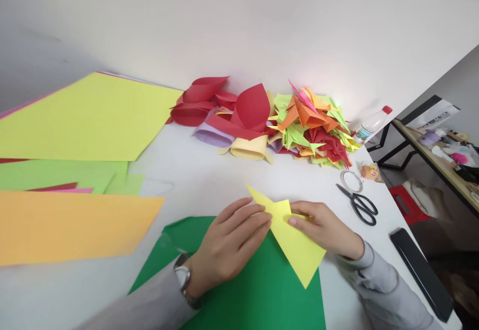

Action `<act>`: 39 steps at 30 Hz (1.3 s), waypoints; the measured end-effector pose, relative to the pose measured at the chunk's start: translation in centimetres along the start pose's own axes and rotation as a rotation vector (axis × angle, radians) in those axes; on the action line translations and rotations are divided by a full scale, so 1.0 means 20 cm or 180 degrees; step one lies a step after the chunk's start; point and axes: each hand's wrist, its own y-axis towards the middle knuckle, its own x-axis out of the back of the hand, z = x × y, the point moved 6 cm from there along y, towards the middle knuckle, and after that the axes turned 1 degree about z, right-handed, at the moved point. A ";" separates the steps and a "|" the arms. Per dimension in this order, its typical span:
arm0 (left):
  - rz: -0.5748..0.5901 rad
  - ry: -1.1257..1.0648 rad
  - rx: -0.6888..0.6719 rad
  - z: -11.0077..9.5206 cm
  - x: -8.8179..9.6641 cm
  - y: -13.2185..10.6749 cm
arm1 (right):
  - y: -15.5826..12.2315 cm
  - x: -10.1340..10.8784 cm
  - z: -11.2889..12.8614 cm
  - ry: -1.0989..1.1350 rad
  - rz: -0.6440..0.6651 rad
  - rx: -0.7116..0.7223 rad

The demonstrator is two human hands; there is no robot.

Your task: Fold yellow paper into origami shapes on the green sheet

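A folded piece of yellow paper (297, 247) is held up between both hands, over a large green sheet (239, 295) on the table. My right hand (325, 225) pinches its right side, thumb in front and fingers behind. At its left side, the fingers of my left hand (232, 240) are pressed together against the paper; the left thumb is hidden. A narrow yellow point sticks out up and to the left, above the left fingertips.
Colored sheets, including a yellow one (93, 120) and an orange one (75, 228), lie left. Rolled red paper shapes (252, 108) and a pile of folded paper (310, 125) line the wall. Scissors (361, 205), tape (352, 181), a bottle (370, 125) and a black case (421, 272) stand right.
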 end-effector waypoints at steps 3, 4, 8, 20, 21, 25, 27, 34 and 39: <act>0.0223 0.0029 -0.0071 -0.02 -0.03 0.01 | -0.01 0.01 0.00 -0.0775 -0.0107 0.0171; 0.0313 -0.0015 -0.0040 -0.02 -0.05 0.01 | -0.01 0.01 0.00 -0.0990 -0.0176 0.0229; 0.0599 -0.0315 0.0231 0.00 -0.12 -0.01 | -0.01 0.00 -0.03 -0.1921 -0.0355 0.0639; 0.0830 -0.0384 0.0465 0.03 -0.16 -0.04 | -0.06 -0.07 0.15 -0.3462 -0.0912 0.1802; 0.0819 -0.0390 0.0435 0.03 -0.16 -0.04 | -0.07 -0.08 0.15 -0.3526 -0.0933 0.1791; 0.0894 -0.0415 0.0514 0.01 -0.18 -0.06 | -0.08 -0.13 0.15 -0.3729 -0.0865 0.1673; 0.1040 -0.0384 0.0594 0.01 -0.20 -0.08 | -0.07 -0.14 0.13 -0.3787 -0.0809 0.1528; 0.1556 -0.0269 0.0821 0.03 -0.27 -0.13 | 0.03 -0.09 0.00 -0.3438 -0.0241 0.0704; 0.1499 -0.0477 0.1070 0.06 -0.27 -0.12 | 0.06 -0.05 -0.05 -0.2687 -0.0179 0.0670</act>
